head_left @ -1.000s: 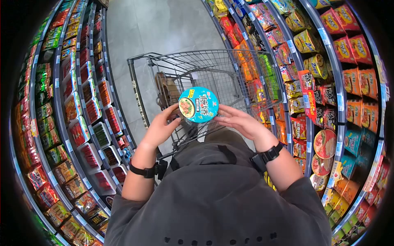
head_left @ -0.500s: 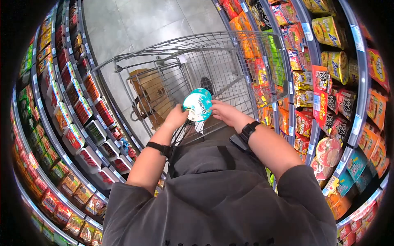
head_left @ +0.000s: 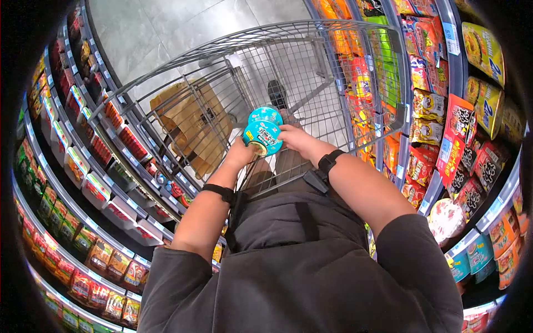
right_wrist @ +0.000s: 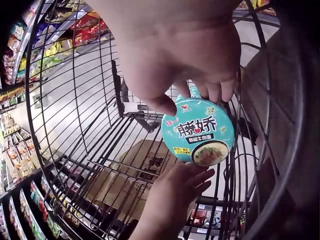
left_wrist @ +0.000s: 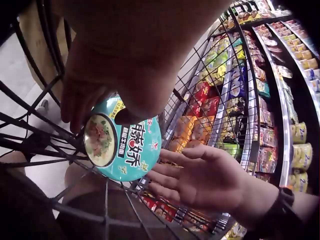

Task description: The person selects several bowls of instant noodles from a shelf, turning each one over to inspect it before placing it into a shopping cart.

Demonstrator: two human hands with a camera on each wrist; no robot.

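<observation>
A round teal instant noodle bowl [head_left: 262, 138] is held over the shopping cart, its printed lid turned up towards me. My left hand [head_left: 240, 155] grips its left edge, the thumb reaching over the rim. On the opposite edge, my right hand [head_left: 302, 142] touches it with nearly straight fingers; the left wrist view shows that palm open beside the lid [left_wrist: 124, 142]. The right wrist view shows the lid [right_wrist: 197, 131] between both hands. More teal packaging [head_left: 265, 114] shows just beyond the lid in the head view.
The wire shopping cart [head_left: 222, 40] stands right in front of me. A brown cardboard box [head_left: 191, 119] appears through its wires at the left. Packed shelves flank the aisle, with snack trays [head_left: 83, 166] left and noodle packets [head_left: 427, 125] right. Grey floor [head_left: 150, 33] stretches ahead.
The noodle bowl has come nearer the cart's inside, its lid tilting, with both hands following. My view has shifted, so the cart and brown box show more fully.
</observation>
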